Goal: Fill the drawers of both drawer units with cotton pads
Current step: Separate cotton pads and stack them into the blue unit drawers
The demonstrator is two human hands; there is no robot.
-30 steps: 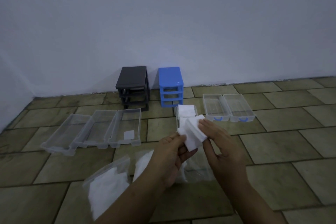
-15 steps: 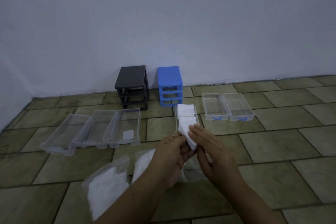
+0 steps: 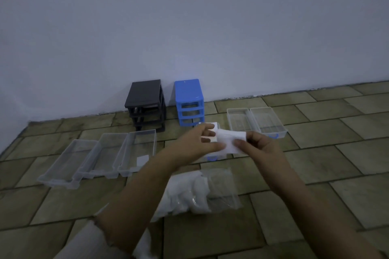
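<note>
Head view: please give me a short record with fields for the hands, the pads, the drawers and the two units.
left hand: pinches the cotton pads
right hand: pinches the same pads
grey-front drawers: three on the floor, left; the nearest holds one pad
blue-handled drawers: two on the floor, right, no pads seen
black unit: by the wall, slots open
blue unit: beside it, slots open
</note>
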